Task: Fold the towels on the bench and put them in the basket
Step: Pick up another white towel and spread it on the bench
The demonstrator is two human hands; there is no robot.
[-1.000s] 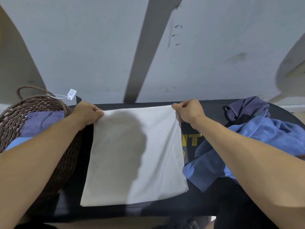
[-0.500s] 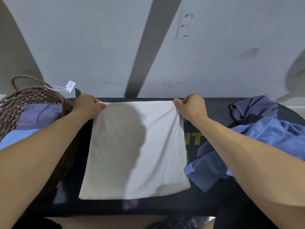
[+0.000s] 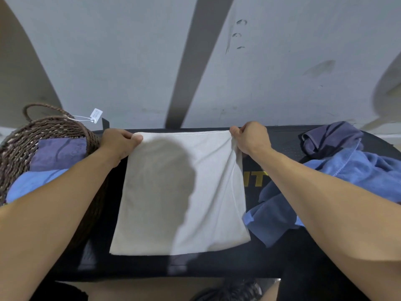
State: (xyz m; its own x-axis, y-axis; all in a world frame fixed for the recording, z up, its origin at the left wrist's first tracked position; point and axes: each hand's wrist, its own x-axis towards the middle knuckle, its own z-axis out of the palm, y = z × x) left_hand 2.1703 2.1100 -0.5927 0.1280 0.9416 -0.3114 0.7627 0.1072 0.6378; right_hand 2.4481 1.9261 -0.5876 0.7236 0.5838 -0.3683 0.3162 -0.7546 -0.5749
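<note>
Compared with the earlier frames, the white towel [image 3: 180, 192] occupies the same position: spread flat on the black bench [image 3: 217, 266], far edge along the far side of the bench, near edge close to the near side. The fold line running down its right side is more pronounced than one second ago. Both hands remain at the far corners.

The left hand [image 3: 118, 143] pinches the far left corner, fingers curled over the cloth. The right hand [image 3: 251, 139] grips the far right corner, fingers closed round the gathered edge.

The wicker basket [image 3: 19, 144] stands at the left end of the bench and contains a purple towel [image 3: 57, 153] and a light blue towel [image 3: 34, 183]. An unfolded blue towel [image 3: 351, 177] and a dark purple towel [image 3: 329, 137] lie crumpled at the right end.

Writing: yellow letters [image 3: 257, 180] on the bench surface are partly covered; "IT" is readable. A white tag [image 3: 96, 114] hangs from the basket handle; its print is too small to read.
</note>
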